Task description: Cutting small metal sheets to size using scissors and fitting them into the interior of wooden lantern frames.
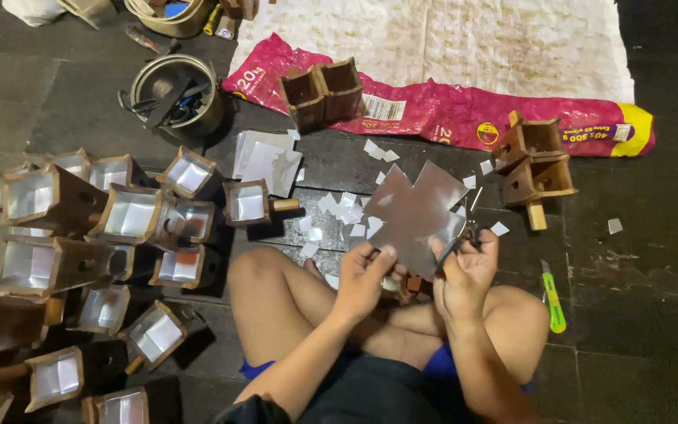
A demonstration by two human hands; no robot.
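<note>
Down on the dark stone floor (653,259), a person is sitting cross-legged, holding a cross-shaped sheet of shiny grey metal (415,210) just above the knees. The left hand (364,276) is pinching the sheet's lower left edge, fingers closed on it. The right hand (464,271) is gripping a pair of small dark scissors (464,235), whose blades are meeting the sheet's lower right edge. Small square offcuts of the same silvery metal (339,208) are lying scattered on the floor just beyond the sheet. Toward the floor's left edge, a crowd of brown wooden box-shaped moulds lined with silver foil (131,216) is standing, some upright, some tilted. Two pairs of unlined brown wooden boxes (323,90) are resting farther away, one pair on a long pink plastic bag (441,110), the other near its right end. A green-handled utility knife (552,298) is lying beside the right knee. A round metal bowl holding dark tools (174,94) is sitting near the floor's far left corner.
</note>
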